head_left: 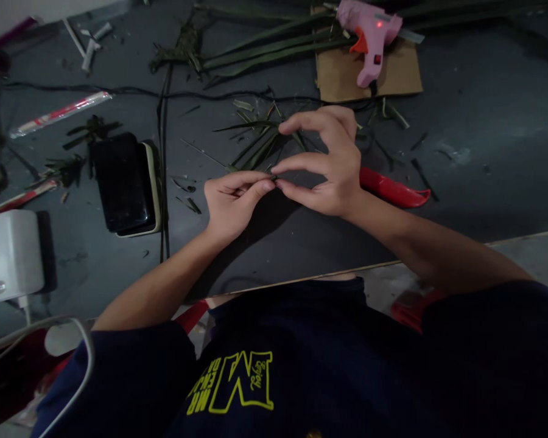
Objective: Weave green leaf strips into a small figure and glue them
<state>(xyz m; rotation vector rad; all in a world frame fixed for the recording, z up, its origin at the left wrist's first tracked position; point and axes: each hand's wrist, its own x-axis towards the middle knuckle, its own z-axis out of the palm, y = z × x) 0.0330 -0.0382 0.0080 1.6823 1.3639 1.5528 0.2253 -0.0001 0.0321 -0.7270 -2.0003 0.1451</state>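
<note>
My left hand [232, 201] pinches a small dark green leaf piece [274, 177] between thumb and forefinger, above the grey table. My right hand [331, 161] meets it there, its thumb and index fingertip closed on the same piece while the other fingers arch upward. Most of the piece is hidden by the fingertips, so its shape is unclear. Just beyond the hands lie long green leaf strips [260, 149] and cut scraps. Beside my right wrist rests a red-handled tool [393, 187], partly covered by the arm.
A pink glue gun [369, 36], its red light on, lies on cardboard [342, 76]. Black cables [162, 158] cross the table [497, 152]. At left are a black phone [121, 182], a white power adapter [11, 255] and a red-and-white wrapped stick [61, 114]. Long leaves [265, 52] stretch along the back.
</note>
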